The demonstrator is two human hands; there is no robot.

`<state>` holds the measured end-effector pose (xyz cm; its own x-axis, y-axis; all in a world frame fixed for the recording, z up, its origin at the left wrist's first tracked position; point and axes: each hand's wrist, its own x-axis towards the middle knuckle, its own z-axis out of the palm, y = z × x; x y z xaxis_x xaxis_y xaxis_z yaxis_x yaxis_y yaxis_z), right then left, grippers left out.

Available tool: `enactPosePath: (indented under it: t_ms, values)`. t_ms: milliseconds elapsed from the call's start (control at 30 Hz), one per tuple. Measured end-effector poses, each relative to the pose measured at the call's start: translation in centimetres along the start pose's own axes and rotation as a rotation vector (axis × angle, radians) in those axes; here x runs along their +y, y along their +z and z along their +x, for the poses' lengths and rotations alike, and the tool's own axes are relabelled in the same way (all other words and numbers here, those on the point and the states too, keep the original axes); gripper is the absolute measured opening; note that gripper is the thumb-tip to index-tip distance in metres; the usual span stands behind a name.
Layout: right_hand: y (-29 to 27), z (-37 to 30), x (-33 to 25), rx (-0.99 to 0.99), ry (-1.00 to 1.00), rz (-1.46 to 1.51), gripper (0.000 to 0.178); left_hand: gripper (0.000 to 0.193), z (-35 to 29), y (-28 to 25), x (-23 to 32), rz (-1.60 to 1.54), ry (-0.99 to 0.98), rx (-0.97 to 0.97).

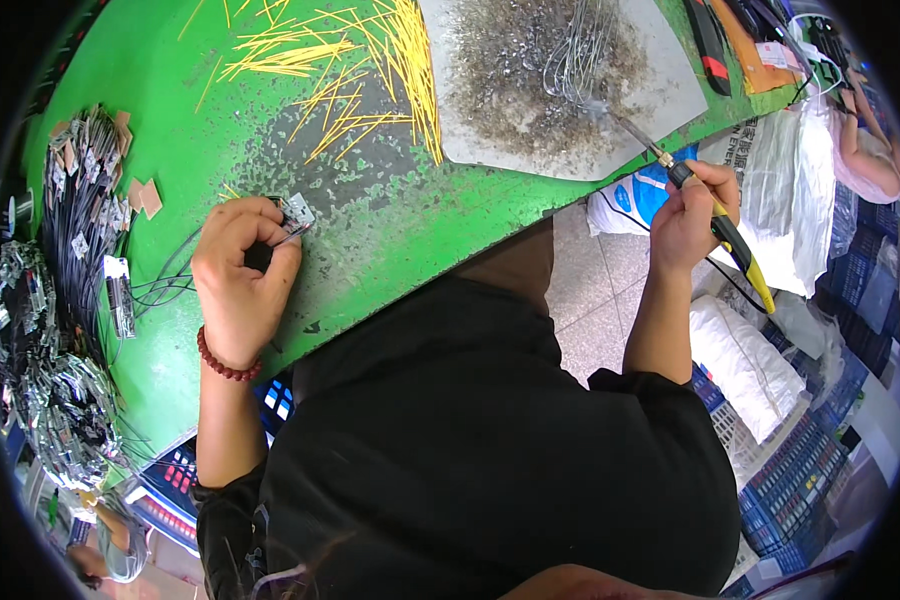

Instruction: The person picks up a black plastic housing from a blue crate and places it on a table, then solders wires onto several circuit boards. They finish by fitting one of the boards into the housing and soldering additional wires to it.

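Green bench (390,230): right hand (692,215) grips soldering iron (715,225), tip toward upper left.

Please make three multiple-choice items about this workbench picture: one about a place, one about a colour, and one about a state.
1. Where does the tip of the soldering iron point?
A. at the grey plate with the wire coil
B. at the small circuit board
C. at the bundle of black wires

2. What colour are the thin sticks scattered on the green table?
A. blue
B. yellow
C. white

3. What is the left hand doing?
A. lying flat and empty
B. pinching a small circuit board
C. holding the iron

Answers: 1 A, the tip reaches to the grey plate. 2 B, they are bright yellow. 3 B, its fingers pinch the small circuit board; the right hand grips the iron.
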<state>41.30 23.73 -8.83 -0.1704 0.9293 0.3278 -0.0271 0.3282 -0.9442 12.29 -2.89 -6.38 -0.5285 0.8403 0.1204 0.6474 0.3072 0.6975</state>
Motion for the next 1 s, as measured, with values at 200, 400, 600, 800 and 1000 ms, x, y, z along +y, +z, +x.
enactPosePath:
  t_ms: [200, 400, 600, 800, 1000]
  values:
    - [0.0, 0.2, 0.0, 0.000, 0.012, 0.017, 0.010, 0.013, 0.1, 0.0, -0.1, 0.005, 0.013, 0.004]
    - [1.3, 1.1, -0.1, -0.069, -0.014, 0.012, 0.010, 0.013, -0.1, 0.0, -0.1, -0.008, -0.018, 0.002]
    - [1.7, 1.6, 0.4, -0.062, 0.006, -0.028, 0.010, 0.013, 0.1, 0.0, 0.0, -0.017, -0.019, 0.003]
    - [2.1, 1.5, 0.3, -0.033, -0.008, -0.023, 0.011, 0.012, 0.0, -0.2, -0.3, -0.013, -0.013, 0.000]
    - [1.8, 1.6, 0.1, -0.158, -0.122, 0.156, 0.012, 0.011, 0.1, -0.3, -0.2, -0.027, 0.014, 0.013]
